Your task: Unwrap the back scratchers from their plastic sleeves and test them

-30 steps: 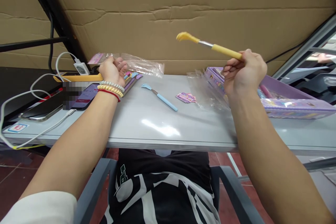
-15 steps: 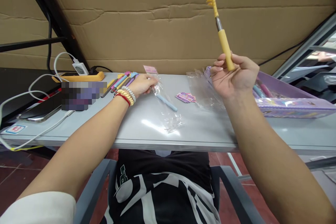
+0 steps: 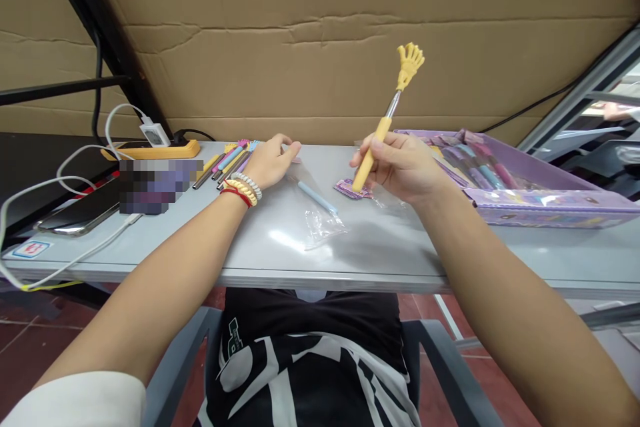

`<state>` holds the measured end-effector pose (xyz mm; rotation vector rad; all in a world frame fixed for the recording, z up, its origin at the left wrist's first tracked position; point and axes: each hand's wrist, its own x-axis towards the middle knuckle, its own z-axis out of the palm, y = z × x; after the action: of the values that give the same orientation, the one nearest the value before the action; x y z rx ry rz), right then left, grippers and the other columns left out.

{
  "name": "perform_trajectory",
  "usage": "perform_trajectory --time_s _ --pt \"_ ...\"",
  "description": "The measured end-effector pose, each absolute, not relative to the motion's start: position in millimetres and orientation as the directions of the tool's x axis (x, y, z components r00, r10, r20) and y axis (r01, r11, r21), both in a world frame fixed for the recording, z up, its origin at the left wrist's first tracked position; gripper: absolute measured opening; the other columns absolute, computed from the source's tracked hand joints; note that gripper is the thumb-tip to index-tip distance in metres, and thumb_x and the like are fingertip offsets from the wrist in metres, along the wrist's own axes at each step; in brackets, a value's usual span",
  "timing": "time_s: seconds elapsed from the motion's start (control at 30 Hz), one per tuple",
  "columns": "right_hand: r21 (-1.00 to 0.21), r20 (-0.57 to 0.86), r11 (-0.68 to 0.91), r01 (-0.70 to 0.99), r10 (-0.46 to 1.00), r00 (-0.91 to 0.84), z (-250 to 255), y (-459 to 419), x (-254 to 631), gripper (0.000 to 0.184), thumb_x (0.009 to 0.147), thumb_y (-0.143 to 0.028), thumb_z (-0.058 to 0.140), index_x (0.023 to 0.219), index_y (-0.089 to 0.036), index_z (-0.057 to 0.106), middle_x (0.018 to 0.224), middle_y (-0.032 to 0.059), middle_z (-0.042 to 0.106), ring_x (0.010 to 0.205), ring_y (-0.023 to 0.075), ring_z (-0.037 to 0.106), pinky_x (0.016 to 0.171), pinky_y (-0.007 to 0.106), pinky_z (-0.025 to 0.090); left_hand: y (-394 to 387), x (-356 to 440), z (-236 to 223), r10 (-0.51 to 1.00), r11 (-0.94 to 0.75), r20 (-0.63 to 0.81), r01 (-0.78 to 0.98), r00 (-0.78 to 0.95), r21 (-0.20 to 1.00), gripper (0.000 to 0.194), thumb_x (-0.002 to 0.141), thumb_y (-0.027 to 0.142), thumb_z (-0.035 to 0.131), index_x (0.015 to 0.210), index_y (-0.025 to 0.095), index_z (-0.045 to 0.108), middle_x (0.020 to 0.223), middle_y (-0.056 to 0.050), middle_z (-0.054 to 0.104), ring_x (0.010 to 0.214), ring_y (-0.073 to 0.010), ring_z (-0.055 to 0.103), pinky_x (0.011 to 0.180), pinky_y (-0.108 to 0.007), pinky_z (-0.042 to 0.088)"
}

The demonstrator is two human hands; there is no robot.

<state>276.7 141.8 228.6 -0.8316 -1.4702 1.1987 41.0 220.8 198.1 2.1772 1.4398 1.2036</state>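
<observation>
My right hand is closed around the yellow handle of a telescopic back scratcher, tilted with its hand-shaped claw up. My left hand rests over the back of the table with thumb and fingers apart. Beside it lies a clear plastic bag with a light-blue-handled stick in or on it; my hand covers the far end. Just left of that hand is a bunch of back scratchers in several colours. Small purple printed cards lie partly behind the yellow handle.
On the right, an open purple box holds several packed back scratchers. A phone, white cables and an orange power strip take up the left. Cardboard stands behind the grey table.
My right hand has lowered the yellow back scratcher and moved left, turning its claw to face me. My left hand has shifted slightly left, its thumb lifting away from the bag's top.
</observation>
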Motion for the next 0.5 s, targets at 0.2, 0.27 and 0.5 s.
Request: perform_trajectory --time_s 0.2,0.27,0.5 --pt "-0.979 0.206 0.197 -0.058 0.939 -0.276 214 145 259 0.040 0.062 -0.048 0.085 0.077 -0.015 0.071 0.050 -0.0007 0.056 0.039 0.0083 0.047 0.033 0.022 0.030 194 56 204 0.723 -0.678 0.494 0.360 0.484 0.641 0.044 0.093 0.054 0.041 0.098 0.018 0.064 0.089 -0.005 0.068 0.078 -0.0166 0.060 0.072 -0.028 0.044" --pt "-0.977 0.213 0.198 -0.078 0.934 -0.289 211 146 255 0.035 0.062 -0.041 0.086 0.080 -0.014 0.072 0.059 0.0023 0.063 0.046 0.0106 0.056 0.036 0.022 0.036 186 61 206 0.655 -0.717 0.488 0.270 0.577 0.643 0.040 0.093 0.052 0.045 0.102 0.019 0.064 0.096 -0.005 0.069 0.084 -0.0162 0.060 0.075 -0.027 0.045" --pt "-0.940 0.311 0.292 -0.175 0.946 -0.094 218 149 258 0.032 0.069 -0.047 0.077 0.076 -0.017 0.068 0.053 -0.0025 0.056 0.043 0.0094 0.051 0.039 0.024 0.041 183 68 210 0.656 -0.748 0.532 0.367 0.536 0.553 0.039 0.096 0.043 0.040 0.072 0.019 0.059 0.060 0.001 0.051 0.057 -0.0131 0.044 0.057 -0.028 0.033"
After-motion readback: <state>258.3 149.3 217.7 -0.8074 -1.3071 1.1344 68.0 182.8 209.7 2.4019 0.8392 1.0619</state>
